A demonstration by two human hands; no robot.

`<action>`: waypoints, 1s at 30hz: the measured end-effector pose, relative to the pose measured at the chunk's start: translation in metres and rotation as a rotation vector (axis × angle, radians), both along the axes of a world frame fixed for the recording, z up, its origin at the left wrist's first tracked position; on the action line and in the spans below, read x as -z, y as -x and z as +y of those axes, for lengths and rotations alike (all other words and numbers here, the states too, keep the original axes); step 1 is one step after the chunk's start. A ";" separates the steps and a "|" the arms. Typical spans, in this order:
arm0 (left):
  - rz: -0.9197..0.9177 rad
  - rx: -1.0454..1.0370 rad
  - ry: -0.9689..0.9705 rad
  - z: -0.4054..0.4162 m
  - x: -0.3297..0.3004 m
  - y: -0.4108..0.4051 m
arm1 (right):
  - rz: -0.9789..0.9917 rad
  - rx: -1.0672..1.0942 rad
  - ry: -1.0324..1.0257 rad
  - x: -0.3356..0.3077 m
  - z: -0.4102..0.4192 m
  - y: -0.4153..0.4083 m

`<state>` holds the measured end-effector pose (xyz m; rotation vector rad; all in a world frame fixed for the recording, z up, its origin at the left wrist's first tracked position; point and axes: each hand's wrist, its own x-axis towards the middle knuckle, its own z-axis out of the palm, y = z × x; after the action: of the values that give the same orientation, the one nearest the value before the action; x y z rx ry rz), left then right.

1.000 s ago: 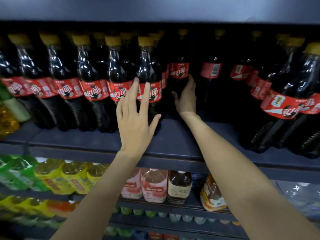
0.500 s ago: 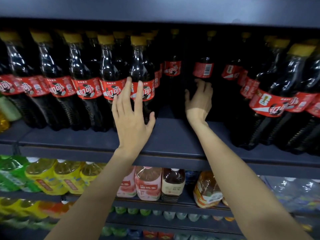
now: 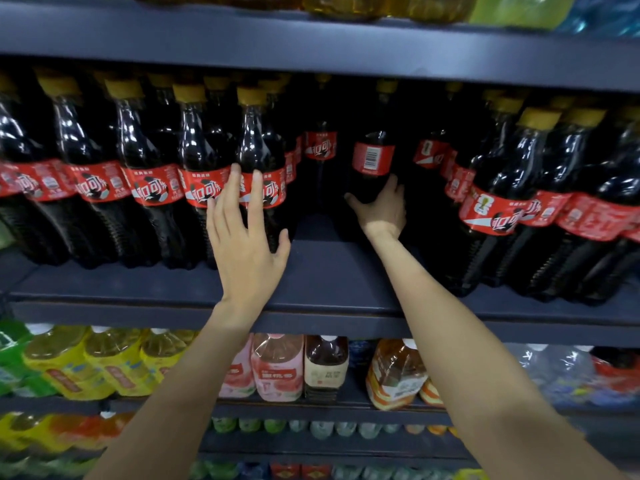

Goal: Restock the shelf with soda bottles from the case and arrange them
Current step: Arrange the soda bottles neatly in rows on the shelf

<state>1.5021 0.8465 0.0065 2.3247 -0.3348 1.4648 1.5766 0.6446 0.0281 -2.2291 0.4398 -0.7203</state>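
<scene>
My right hand (image 3: 382, 211) grips the bottle (image 3: 372, 168) low at its slick, heavy-looking waist, left hand (image 3: 247, 233) spread flat against the front row (image 3: 194, 181).

My right grip (image 3: 379, 211) holds a dark soda bottle (image 3: 372, 168) with a red label and yellow cap, standing far back on the shelf (image 3: 325, 271). More bottles (image 3: 145, 174) stand in rows on both sides of it.

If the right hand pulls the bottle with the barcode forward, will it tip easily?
Probably somewhat: the barcode bottle is tall and narrow, and the right hand grips it low. It looks full, so likely heavy; its smooth plastic may slip.
</scene>
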 end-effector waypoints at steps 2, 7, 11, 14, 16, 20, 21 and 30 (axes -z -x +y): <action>0.014 0.011 0.010 -0.002 -0.002 0.001 | -0.011 -0.046 0.010 0.001 0.006 0.011; 0.033 0.028 -0.005 0.001 -0.004 0.002 | -0.121 -0.262 -0.304 0.006 0.034 0.026; 0.055 0.035 -0.023 0.005 -0.004 0.004 | -0.146 -0.416 -0.486 0.011 0.042 0.030; 0.069 0.042 -0.039 0.008 -0.005 0.005 | -0.104 -0.542 -0.551 0.013 0.033 0.032; 0.076 0.046 -0.039 0.009 -0.006 0.007 | -0.121 -0.529 -0.441 0.016 0.024 0.034; -0.036 0.111 -0.010 0.000 -0.010 0.018 | -0.190 -0.253 -0.181 0.017 0.034 0.026; -0.064 0.117 -0.008 -0.002 -0.010 0.020 | -0.156 -0.171 -0.141 0.015 0.041 0.020; 0.114 -0.002 0.031 0.020 -0.004 0.010 | -0.008 -0.277 -0.035 0.018 0.068 -0.008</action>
<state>1.4922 0.8664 0.0107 2.3727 -0.2770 1.3217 1.5846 0.7129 0.0100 -2.1959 0.1339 -0.5699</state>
